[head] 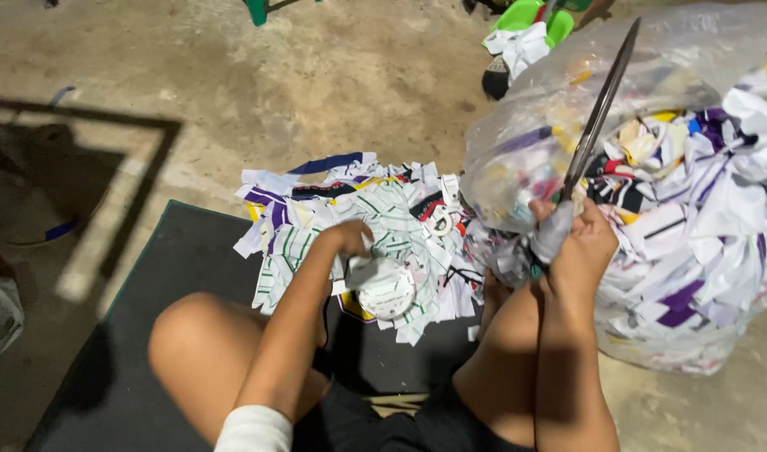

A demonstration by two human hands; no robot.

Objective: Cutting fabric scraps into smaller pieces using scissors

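While right hand [580,247] grips one blade [597,117], one bag [651,167].

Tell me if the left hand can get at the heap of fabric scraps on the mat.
Probably yes: the left hand already rests on the heap of fabric scraps, nothing lies between them, though it holds a white piece.

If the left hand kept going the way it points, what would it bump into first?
Probably the pile of cut cloth scraps lying just beyond the left hand, which already holds a white piece over that pile. Depth is hard to judge, so it may be touching already.
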